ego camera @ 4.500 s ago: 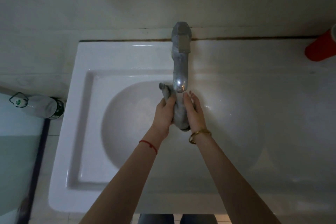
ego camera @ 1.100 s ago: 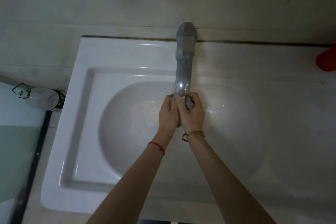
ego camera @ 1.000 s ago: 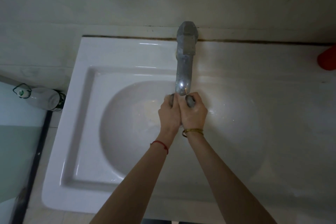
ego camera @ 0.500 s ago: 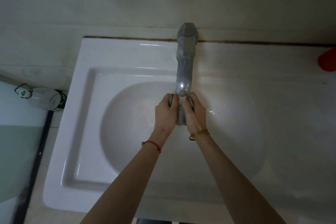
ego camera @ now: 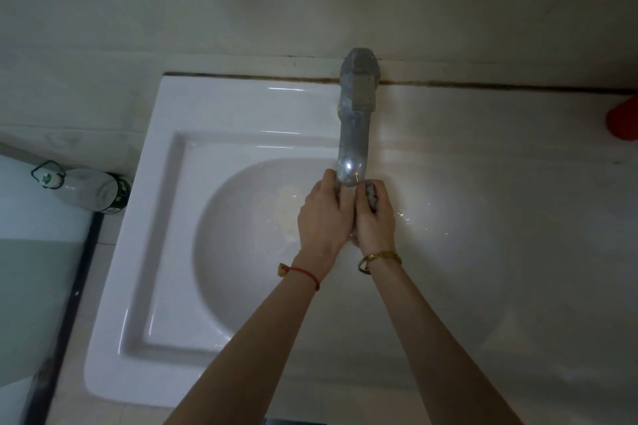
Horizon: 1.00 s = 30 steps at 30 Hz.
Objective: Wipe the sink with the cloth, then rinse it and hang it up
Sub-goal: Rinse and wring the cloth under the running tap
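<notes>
Under one tap [ego camera: 354, 134], two hands, left hand [ego camera: 322, 217], right hand [ego camera: 374, 222], one cloth [ego camera: 371, 195]

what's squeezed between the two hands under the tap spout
The grey cloth, bunched up. In the head view the left hand and right hand press together around it, just below the tap, over the sink.

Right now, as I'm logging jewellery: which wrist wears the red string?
The left hand's wrist wears the red string bracelet; the right hand's wrist has a gold bangle instead.
</notes>
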### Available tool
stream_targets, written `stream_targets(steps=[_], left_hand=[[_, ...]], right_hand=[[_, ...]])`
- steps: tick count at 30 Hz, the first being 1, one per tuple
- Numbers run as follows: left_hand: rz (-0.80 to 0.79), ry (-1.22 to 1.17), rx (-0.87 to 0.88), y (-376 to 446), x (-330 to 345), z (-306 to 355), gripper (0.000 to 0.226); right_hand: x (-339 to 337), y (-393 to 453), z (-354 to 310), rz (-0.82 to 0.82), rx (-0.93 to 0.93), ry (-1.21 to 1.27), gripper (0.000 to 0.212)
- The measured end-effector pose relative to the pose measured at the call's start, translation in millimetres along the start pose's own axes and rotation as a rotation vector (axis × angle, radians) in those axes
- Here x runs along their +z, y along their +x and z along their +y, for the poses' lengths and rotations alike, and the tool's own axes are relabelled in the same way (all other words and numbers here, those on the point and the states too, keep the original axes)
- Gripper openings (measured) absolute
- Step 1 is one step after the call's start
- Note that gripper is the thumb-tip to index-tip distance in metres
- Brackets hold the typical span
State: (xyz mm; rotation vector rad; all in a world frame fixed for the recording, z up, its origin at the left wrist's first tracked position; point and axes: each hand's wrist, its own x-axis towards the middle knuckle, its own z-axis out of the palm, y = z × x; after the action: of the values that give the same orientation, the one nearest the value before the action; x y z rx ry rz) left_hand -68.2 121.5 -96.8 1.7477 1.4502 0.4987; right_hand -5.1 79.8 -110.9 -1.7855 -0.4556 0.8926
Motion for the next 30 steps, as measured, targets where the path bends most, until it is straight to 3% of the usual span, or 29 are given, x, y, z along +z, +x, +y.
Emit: stream_targets(steps=[5,10,15,19,23,25,27,30], left_hand=[[-0.017,-0.317,-0.326,-1,3,8,0.023],[0.053,-0.344,-0.367,0,2,5,0.041],[-0.1,-0.303,-0.346,4,-5,1,0.038],[-0.155,-0.495,-0.424,4,-11,-4,0.024],[-0.134,-0.648,-0.261,5,-16,-8,0.013],[-0.127,-0.611,-0.19,3,-15,-9,0.014],[-0.107,-0.579,-0.181,1,-11,-9,0.013],[-0.087,-0.566,-0.262,0,-3,-2,0.017]], right_hand=[[10,10,-3,0.124,0.097,0.048,0.029],[18,8,-7,0.136,0.021,0.07,0.049],[11,6,-1,0.069,-0.188,-0.034,0.024],[-5,8,7,-0.074,-0.338,-0.196,0.028],[-9,4,2,-0.128,-0.081,0.142,0.043],[-9,4,-4,-0.084,0.028,0.236,0.022],[-3,1,-8,-0.005,0.043,0.18,0.006],[11,-3,-10,0.153,0.039,0.071,0.021]])
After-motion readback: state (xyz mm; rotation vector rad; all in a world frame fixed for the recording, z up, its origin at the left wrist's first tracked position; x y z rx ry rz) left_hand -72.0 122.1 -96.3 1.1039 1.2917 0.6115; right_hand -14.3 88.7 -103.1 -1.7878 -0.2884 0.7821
